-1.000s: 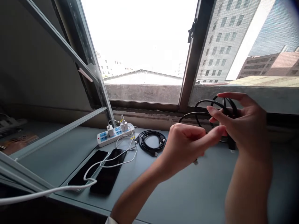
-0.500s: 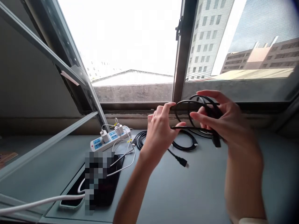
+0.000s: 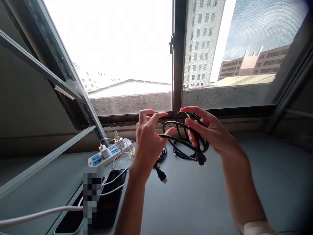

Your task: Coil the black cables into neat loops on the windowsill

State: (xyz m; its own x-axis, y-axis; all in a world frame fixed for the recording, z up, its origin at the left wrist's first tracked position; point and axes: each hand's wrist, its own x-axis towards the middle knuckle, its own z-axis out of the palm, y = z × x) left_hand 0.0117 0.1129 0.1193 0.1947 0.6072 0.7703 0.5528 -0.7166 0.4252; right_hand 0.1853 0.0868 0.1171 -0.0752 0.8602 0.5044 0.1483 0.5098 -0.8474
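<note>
My right hand [image 3: 205, 129] holds a loosely coiled black cable [image 3: 181, 124] above the table, thumb and fingers closed on its loops. One dark plug of the coil hangs at its lower end. To the left, my left hand [image 3: 150, 137] has its index finger and thumb apart, with the cable running in at the base of its thumb; its other fingers are bent and partly hidden. A black connector [image 3: 161, 175] with a metal tip hangs or lies below my left hand. Behind the held loops, another coiled black cable [image 3: 182, 154] rests on the table.
At the left stand a white power strip [image 3: 110, 152] with two white chargers and a black phone-like device [image 3: 110, 209] with white cables. A metal frame [image 3: 73, 76] rises at the left. The window [image 3: 178, 65] is behind the grey table [image 3: 190, 202].
Both hands have shifted left and slightly down in view, and they are closer together. The view has turned a little. The held loops now hang lower and more open.
</note>
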